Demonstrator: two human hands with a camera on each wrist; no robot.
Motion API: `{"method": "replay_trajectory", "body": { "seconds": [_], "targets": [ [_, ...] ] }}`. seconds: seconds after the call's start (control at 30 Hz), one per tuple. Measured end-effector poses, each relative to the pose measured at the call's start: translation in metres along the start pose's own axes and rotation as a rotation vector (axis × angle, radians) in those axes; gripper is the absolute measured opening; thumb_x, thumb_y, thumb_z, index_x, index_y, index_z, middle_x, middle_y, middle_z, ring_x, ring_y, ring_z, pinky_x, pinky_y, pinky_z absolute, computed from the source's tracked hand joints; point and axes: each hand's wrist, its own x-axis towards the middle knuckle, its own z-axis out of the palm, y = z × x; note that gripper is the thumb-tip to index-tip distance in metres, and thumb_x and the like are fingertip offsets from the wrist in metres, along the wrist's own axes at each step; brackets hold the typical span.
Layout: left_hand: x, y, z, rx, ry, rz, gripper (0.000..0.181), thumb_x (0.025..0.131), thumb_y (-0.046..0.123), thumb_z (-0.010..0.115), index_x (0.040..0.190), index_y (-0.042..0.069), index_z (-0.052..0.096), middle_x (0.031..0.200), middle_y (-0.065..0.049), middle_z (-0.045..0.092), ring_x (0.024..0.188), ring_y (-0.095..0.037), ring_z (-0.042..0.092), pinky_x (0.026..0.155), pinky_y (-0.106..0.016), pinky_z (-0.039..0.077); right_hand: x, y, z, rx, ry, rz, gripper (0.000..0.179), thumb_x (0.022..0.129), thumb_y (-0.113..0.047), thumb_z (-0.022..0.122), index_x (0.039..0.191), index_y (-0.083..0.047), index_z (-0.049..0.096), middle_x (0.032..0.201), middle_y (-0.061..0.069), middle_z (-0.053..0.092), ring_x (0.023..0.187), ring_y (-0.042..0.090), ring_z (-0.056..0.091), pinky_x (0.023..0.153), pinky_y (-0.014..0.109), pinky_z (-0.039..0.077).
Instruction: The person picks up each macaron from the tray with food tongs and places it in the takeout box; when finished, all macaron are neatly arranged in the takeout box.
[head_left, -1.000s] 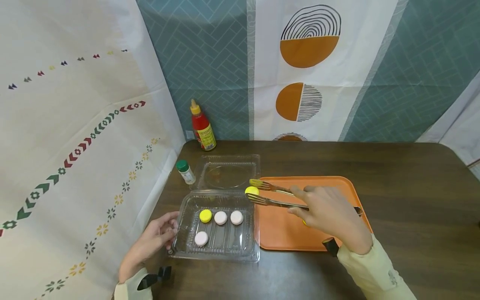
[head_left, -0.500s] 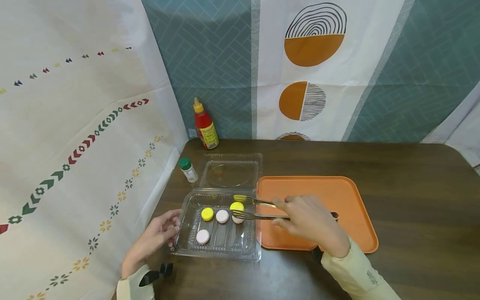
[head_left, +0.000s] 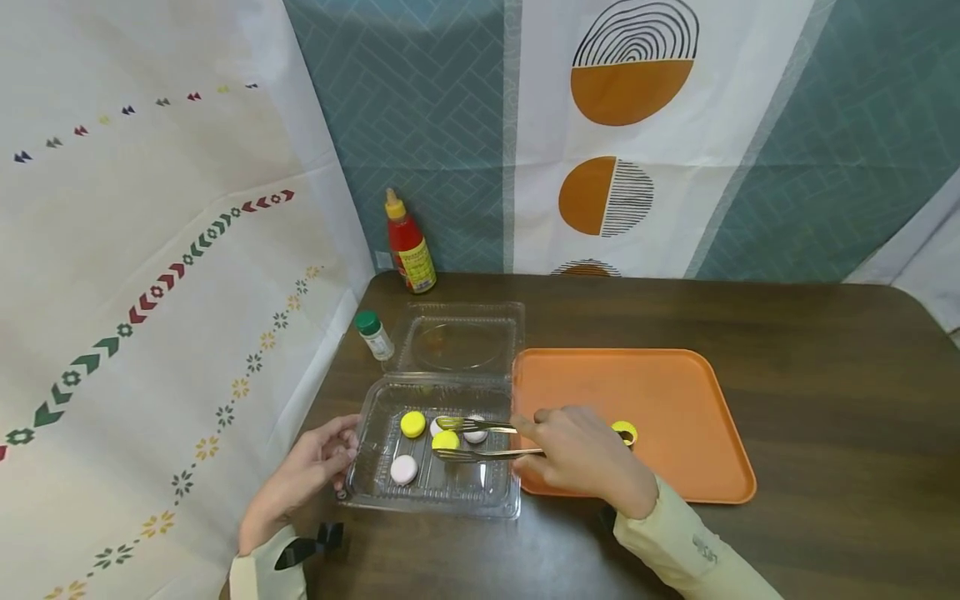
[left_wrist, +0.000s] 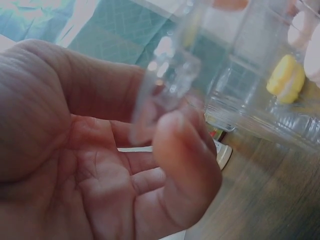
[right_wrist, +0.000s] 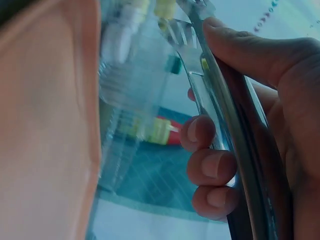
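Note:
My right hand (head_left: 588,454) grips metal tongs (head_left: 487,455), whose fork-like tips hold a yellow macaron (head_left: 446,442) over the clear plastic container (head_left: 431,505). In the container lie another yellow macaron (head_left: 412,424) and several whitish ones, including a front one (head_left: 403,470); the tongs partly cover two of these. In the right wrist view, the fingers and thumb wrap round the tongs (right_wrist: 230,110). My left hand (head_left: 311,467) pinches the container's left rim; the left wrist view shows thumb and finger on the clear edge (left_wrist: 160,95).
An orange tray (head_left: 675,383) lies right of the container, a yellow macaron (head_left: 624,430) on it partly hidden by the tongs' end. The clear lid (head_left: 457,346) is folded back. A green-capped shaker (head_left: 374,335) and a red sauce bottle (head_left: 411,246) stand at the back left.
My right hand has moved left with the tongs, carrying the yellow macaron from the tray's left edge to over the container's middle. The left hand stays on the container.

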Motion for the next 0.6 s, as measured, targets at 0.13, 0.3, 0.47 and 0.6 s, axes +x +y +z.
{"method": "replay_trajectory", "body": {
  "seconds": [0.13,0.3,0.47,0.6],
  "targets": [
    [0.0,0.001,0.0,0.004,0.013,-0.036,0.051,0.095,-0.011,0.053,0.139,-0.026,0.033,0.097,-0.019,0.051,0.064,-0.012,0.054,0.05,-0.03,0.053,0.004,-0.005,0.007,0.01,-0.025,-0.021,0.034,0.086,-0.041,0.079,0.103,-0.014,0.067,0.062,-0.009,0.041,0.045,0.005,0.03,0.04,0.021,0.023],
    [0.001,0.001,0.001,0.003,0.011,-0.016,0.05,0.094,-0.013,0.053,0.138,-0.027,0.033,0.097,-0.022,0.052,0.065,-0.013,0.054,0.049,-0.031,0.052,0.006,-0.008,0.01,0.027,-0.05,-0.02,0.035,0.085,-0.041,0.08,0.101,-0.013,0.067,0.062,-0.009,0.042,0.045,0.005,0.033,0.041,0.022,0.025],
    [0.001,0.002,0.0,0.004,0.02,-0.015,0.05,0.094,-0.013,0.053,0.138,-0.027,0.033,0.097,-0.021,0.052,0.063,-0.013,0.054,0.048,-0.031,0.052,0.007,-0.013,0.006,0.044,-0.098,0.025,0.042,0.083,-0.044,0.081,0.107,-0.012,0.069,0.064,-0.008,0.046,0.047,0.006,0.036,0.042,0.024,0.03],
    [0.001,0.003,0.0,0.008,0.029,-0.047,0.051,0.094,-0.013,0.053,0.139,-0.026,0.033,0.098,-0.02,0.052,0.064,-0.014,0.054,0.049,-0.03,0.052,0.005,-0.021,-0.001,-0.004,-0.11,0.049,0.043,0.082,-0.044,0.082,0.109,-0.011,0.073,0.062,-0.006,0.046,0.047,0.007,0.035,0.041,0.024,0.029]
  ]
}}
